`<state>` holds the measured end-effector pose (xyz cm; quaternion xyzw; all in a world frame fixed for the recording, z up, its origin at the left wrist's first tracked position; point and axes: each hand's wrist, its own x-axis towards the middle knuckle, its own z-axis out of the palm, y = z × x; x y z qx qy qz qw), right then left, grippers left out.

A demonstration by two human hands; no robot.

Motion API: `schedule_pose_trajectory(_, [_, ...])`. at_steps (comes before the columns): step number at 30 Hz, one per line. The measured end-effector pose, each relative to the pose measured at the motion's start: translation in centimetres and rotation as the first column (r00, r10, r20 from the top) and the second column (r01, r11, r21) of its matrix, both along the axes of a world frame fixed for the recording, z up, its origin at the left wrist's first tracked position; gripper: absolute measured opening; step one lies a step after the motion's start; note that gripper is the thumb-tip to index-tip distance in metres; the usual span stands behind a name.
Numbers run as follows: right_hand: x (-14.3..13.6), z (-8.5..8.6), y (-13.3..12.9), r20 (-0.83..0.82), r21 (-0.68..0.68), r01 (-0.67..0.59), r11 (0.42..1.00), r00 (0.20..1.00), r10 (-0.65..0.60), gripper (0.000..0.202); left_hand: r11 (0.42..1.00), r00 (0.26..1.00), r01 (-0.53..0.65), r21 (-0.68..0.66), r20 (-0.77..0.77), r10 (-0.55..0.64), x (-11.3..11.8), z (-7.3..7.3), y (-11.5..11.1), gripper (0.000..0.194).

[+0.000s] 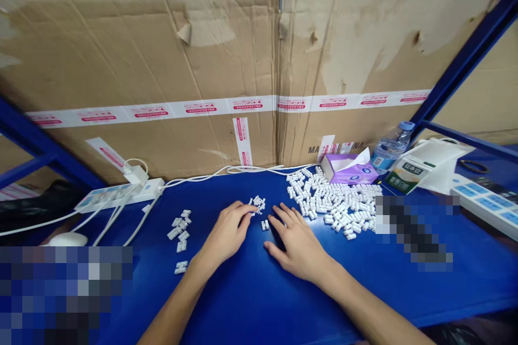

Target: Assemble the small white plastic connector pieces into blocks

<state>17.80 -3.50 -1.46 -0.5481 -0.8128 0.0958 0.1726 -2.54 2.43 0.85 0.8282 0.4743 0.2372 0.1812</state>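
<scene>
In the head view, taking the spot between the hands as the dial's centre, the blue table runs up to the cardboard wall at 12 o'clock. Bare blue tabletop lies at 6, between the forearms, and more at 9, before the left cluster. A large pile of white pieces crowds 2 to 3.

I count two hands, one purple tissue box and one bottle near 2, and two power strips, the left strip at 10 and the right strip at 3. A pair of white pieces sits between the hands; the rest are too many to count surely.

The left hand has thumb and forefinger drawn close at the small heap near 12; whether they pinch a piece, I can't tell. The right hand is spread palm down, fingers apart, nothing visible in its grasp.
</scene>
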Motion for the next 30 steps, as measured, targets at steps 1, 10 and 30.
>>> schedule_pose_trajectory(1, [0.0, 0.0, 0.1, -0.032, 0.021, 0.004, 1.0, 0.999, -0.004, 0.05, 0.999, 0.999, 0.032, -0.028, 0.042, -0.031, 0.1, 0.1, -0.1, 0.03])
schedule_pose_trajectory(10, [-0.1, -0.1, 1.7, -0.153, 0.084, 0.052, 0.995, 0.988, -0.039, 0.02, 0.968, 0.984, 0.102, -0.23, 0.165, -0.065, 0.7, 1.1, -0.9, 0.022])
schedule_pose_trajectory(30, [0.0, -0.7, 1.7, -0.209, 0.072, 0.057, 0.996, 0.977, -0.041, 0.015, 0.967, 0.987, -0.015, -0.256, 0.149, 0.055, 1.4, 0.1, -0.5, 0.029])
